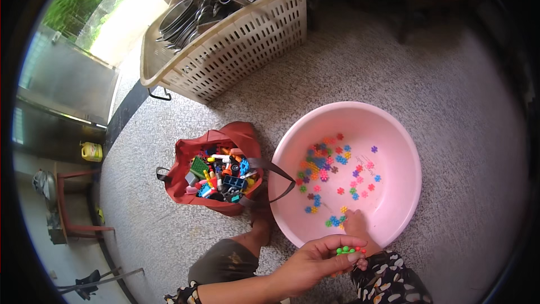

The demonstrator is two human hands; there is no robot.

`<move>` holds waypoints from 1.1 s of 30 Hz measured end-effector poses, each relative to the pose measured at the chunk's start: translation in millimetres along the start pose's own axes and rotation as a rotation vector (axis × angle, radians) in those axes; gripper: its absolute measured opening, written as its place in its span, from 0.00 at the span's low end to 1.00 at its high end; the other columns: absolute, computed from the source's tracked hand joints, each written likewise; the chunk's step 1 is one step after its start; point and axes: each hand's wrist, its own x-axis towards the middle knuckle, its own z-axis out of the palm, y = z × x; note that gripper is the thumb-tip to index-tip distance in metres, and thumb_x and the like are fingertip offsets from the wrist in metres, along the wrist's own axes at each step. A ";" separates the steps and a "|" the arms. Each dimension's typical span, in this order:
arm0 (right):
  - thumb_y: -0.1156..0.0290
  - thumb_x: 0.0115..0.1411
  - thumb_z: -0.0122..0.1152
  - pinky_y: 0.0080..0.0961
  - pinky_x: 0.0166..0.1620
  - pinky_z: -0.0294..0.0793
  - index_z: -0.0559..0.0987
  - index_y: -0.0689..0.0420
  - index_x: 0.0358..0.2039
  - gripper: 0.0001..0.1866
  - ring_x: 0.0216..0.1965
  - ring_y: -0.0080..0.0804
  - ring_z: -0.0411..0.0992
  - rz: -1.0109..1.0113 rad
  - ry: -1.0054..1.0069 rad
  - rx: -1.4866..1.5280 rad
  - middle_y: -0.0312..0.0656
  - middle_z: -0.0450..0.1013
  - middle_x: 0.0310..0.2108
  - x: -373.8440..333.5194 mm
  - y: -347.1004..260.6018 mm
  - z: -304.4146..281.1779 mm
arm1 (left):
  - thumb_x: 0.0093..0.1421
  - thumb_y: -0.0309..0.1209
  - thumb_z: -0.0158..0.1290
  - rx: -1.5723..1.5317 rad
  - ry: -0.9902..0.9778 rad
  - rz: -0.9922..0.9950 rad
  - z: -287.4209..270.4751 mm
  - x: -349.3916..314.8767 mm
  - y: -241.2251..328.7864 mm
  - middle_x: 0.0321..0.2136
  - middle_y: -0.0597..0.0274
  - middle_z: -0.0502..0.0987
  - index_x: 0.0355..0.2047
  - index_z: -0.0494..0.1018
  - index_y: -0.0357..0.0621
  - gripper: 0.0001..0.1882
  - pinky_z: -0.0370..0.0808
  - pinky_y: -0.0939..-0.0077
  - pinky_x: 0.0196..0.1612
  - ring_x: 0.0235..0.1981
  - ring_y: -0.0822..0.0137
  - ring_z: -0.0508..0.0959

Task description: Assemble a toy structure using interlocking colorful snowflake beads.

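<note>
My left hand (pixel 332 254) is closed over the near rim of a pink basin (pixel 406 202). Between its thumb and fingers are small flower-shaped plastic pieces (pixel 347 250), bright green and orange-red, with a dull pinkish-brown one (pixel 363 264) by the thumb tip. Beyond it my right hand (pixel 355 224) reaches down inside the basin, next to a small cluster of blue, green and yellow flower-shaped pieces (pixel 336 222). Its fingertips point down and are mostly hidden. More such pieces (pixel 323 163) in many colours lie scattered on the basin's bottom, thickest toward the left.
Left of the basin stands a red cloth bag (pixel 239 132) full of mixed toy bricks, its dark strap (pixel 281 173) against the rim. A large white slotted basket (pixel 247 39) with pans and utensils is farther back. A reddish stool (pixel 66 202) and yellow jug (pixel 91 151) are far left.
</note>
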 end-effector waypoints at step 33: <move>0.66 0.61 0.46 0.15 0.19 0.64 0.73 0.52 0.34 0.08 0.20 0.21 0.64 0.167 -0.349 2.376 0.36 0.71 0.26 -143.6 -96.9 -270.1 | 0.58 0.40 0.48 -0.155 0.084 0.316 -21.2 -6.2 -14.6 0.28 0.72 0.68 0.37 0.70 0.48 0.12 0.61 0.90 0.20 0.21 0.82 0.64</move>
